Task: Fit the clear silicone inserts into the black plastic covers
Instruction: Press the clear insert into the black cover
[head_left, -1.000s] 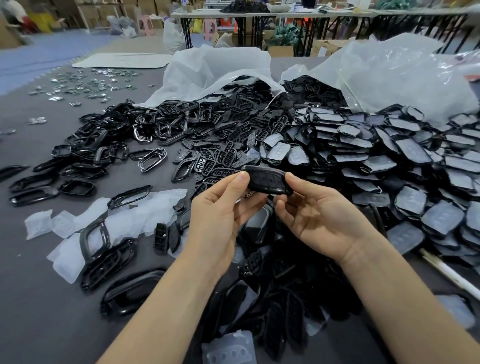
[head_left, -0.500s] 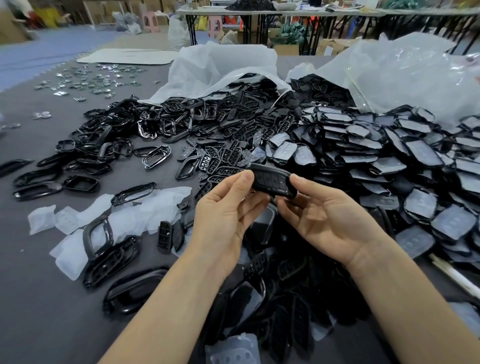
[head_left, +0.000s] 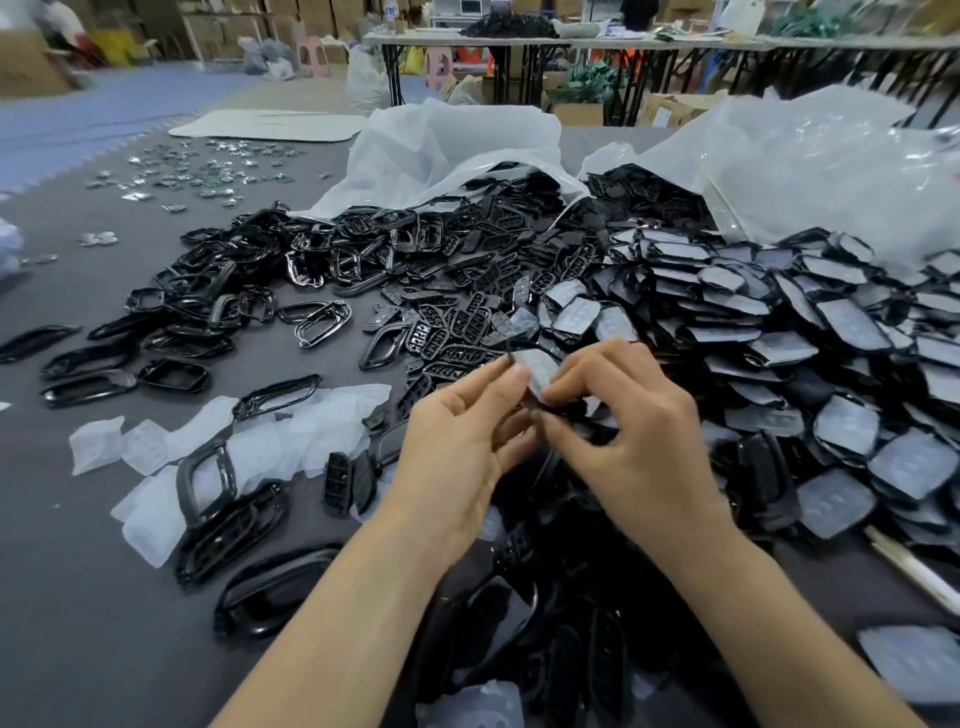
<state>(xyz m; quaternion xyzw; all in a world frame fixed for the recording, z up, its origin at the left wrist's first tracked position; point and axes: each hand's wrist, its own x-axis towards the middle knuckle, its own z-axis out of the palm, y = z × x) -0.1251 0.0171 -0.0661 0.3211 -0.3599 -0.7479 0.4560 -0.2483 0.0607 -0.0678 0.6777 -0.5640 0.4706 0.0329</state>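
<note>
While left hand (head_left: 457, 447) and right hand (head_left: 634, 441) both pinch one black cover (head_left: 537, 374), insert side up, fitted covers (head_left: 831, 364) heap at three o'clock.

The black plastic covers (head_left: 249, 291) are seen to be smooth and shiny, while the clear silicone inserts (head_left: 291, 431) look soft, milky and dull. The grey floor mat (head_left: 78, 597) is seen as matt. The bags (head_left: 457, 140) are made of thin, crinkled, see-through plastic, and the small metal bits (head_left: 208, 171) are shiny.
</note>
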